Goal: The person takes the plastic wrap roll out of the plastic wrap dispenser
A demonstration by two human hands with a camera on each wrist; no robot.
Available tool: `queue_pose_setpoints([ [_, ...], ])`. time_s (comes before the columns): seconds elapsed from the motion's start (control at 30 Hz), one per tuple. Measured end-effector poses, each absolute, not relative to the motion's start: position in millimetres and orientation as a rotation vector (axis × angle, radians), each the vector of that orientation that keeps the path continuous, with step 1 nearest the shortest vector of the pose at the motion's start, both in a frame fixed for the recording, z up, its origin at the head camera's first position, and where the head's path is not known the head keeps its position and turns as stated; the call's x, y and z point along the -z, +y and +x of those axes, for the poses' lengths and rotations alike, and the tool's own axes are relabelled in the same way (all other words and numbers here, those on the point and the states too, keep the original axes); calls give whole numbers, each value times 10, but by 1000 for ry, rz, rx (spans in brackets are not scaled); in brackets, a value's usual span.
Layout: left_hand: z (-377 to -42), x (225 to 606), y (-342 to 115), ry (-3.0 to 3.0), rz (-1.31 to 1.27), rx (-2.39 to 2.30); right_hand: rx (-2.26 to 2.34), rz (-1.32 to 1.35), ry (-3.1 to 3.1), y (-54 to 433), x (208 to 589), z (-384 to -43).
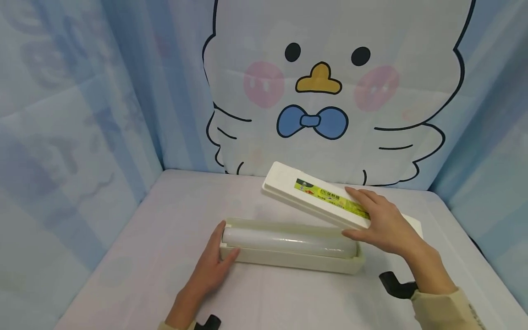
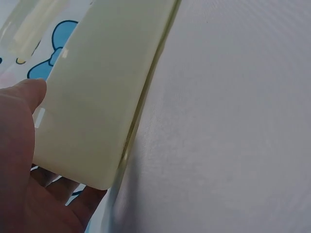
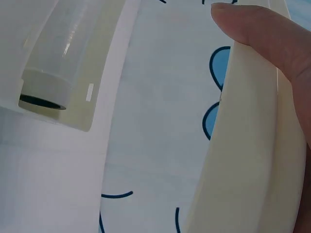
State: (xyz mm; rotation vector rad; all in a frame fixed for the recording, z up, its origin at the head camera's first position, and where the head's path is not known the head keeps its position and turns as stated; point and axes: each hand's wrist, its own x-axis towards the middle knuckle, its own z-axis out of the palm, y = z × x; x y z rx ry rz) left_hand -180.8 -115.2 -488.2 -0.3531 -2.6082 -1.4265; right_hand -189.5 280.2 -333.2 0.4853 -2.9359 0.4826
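A long pale cream box (image 1: 297, 263) lies lengthwise on the table, its open top showing a shiny roll of cling film (image 1: 288, 242). My left hand (image 1: 208, 268) grips the box's left end, with the thumb on the near side and the fingers at the far side. In the left wrist view the box's long wall (image 2: 102, 87) lies between thumb and fingers. Off the box and tilted down to the right is its lid (image 1: 282, 178), bearing a green-yellow label (image 1: 330, 197). My right hand (image 1: 383, 224) holds the lid near its right part, thumb on the near edge; the right wrist view shows the lid's side (image 3: 238, 145).
A white cloth covers the table (image 1: 165, 229). Behind it hangs a curtain (image 1: 313, 151) with a cartoon bird, and blue-white curtains (image 1: 62, 137) stand along both sides. A black wrist mount (image 1: 398, 285) sits by the right sleeve.
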Motion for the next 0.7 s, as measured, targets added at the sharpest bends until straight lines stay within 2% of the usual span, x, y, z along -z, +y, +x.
queue_pose_setpoints([
  [0.7,-1801,4843,-1018,-2576,-214,1542,-493,281,-2945,3219,3399,-1790],
])
